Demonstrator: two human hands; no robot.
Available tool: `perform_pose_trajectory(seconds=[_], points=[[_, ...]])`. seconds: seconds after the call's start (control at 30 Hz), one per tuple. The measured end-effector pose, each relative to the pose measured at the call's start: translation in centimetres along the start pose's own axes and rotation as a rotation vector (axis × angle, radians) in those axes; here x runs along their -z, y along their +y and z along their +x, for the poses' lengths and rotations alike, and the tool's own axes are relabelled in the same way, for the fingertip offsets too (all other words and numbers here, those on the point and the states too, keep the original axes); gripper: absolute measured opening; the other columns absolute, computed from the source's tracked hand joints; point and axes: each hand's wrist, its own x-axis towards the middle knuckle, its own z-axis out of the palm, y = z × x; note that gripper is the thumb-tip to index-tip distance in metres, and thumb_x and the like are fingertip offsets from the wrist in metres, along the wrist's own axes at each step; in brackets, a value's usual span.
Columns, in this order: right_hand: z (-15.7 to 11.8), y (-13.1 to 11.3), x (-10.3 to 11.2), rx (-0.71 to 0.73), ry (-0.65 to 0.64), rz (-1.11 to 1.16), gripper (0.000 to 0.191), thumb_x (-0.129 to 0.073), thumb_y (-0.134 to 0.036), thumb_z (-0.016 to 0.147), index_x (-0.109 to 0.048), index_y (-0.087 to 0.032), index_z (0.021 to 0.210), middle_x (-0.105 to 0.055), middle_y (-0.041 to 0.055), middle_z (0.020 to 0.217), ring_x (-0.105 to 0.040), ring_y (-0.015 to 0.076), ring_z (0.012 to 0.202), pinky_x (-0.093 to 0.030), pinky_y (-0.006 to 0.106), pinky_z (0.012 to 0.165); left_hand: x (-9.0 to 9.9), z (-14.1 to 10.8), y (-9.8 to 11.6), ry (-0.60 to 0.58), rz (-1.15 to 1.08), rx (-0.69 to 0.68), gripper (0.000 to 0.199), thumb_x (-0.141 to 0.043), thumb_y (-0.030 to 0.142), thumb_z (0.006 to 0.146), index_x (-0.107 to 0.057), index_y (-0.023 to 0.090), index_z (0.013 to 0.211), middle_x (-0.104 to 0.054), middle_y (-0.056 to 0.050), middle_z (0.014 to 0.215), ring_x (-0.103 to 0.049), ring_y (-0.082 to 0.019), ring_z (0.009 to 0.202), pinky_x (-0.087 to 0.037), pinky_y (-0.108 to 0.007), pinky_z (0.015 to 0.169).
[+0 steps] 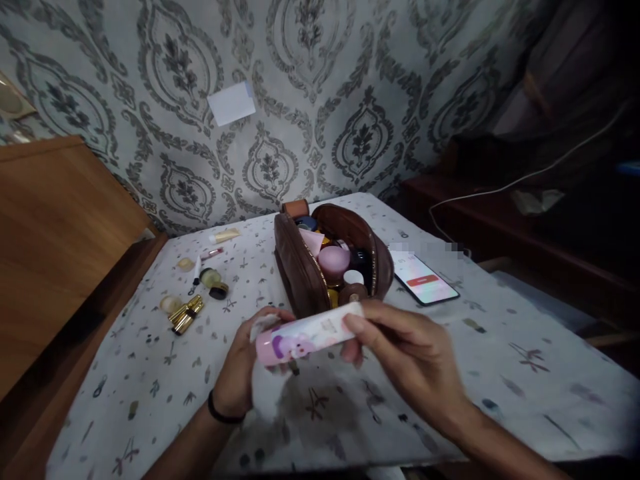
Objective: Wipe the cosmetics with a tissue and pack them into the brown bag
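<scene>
My right hand (415, 353) pinches the flat end of a white squeeze tube (325, 327) with a pink cap and a purple cartoon animal printed on it. My left hand (240, 367), with a dark band at the wrist, is closed around a crumpled white tissue (267, 387). The tube's capped end lies in front of the left fingers, against the tissue. Just beyond both hands stands a brown toiletry bag (295, 260), unzipped. Inside it are a pink rounded container (334, 259), a white-lidded jar (353, 279) and several other items.
A phone (427, 280) with a lit screen lies right of the bag. Left are gold tubes (187, 315), a small dark-lidded jar (217, 288) and a cream tube (225, 235). A wooden cabinet (65, 220) borders the patterned tablecloth (165, 387); a patterned wall rises behind.
</scene>
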Motion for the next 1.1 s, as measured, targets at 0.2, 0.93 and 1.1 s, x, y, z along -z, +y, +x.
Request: perform_pose_trajectory(seconds=[0.2, 0.93, 1.1], points=[[1.3, -2.0, 4.3, 0.051, 0.347, -0.300, 0.026, -0.063, -0.035, 0.093, -0.067, -0.025, 0.070, -0.063, -0.0025, 0.054, -0.058, 0.0126, 0.048, -0.048, 0.024, 0.049, -1.4, 1.7, 2.6, -0.181, 0.877, -0.641, 0.036, -0.053, 0.016, 0.084, -0.074, 0.023, 0.113, -0.066, -0.007, 0.086, -0.061, -0.023, 0.078, -0.049, -0.030, 0.072], [9.5, 2.3, 4.6, 0.093, -0.242, -0.598, 0.022, -0.050, -0.013, 0.093, -0.056, -0.014, 0.072, -0.051, -0.0022, 0.061, -0.040, 0.0084, 0.055, -0.028, 0.024, 0.055, 0.3, 5.9, 0.5, -0.136, 1.553, -1.093, 0.071, -0.043, 0.005, 0.079, -0.041, 0.024, 0.148, -0.054, -0.006, 0.097, -0.058, -0.016, 0.074, -0.042, -0.023, 0.066], [10.5, 1.8, 4.3, 0.021, -0.439, -0.616, 0.010, -0.057, -0.006, 0.084, -0.063, -0.014, 0.083, -0.058, 0.0002, 0.065, -0.048, 0.0100, 0.058, -0.030, 0.023, 0.055, 0.7, 6.1, 0.7, -0.188, 1.600, -1.139, 0.076, -0.043, 0.005, 0.078, -0.036, 0.023, 0.152, -0.051, -0.006, 0.100, -0.058, -0.014, 0.077, -0.043, -0.022, 0.066]])
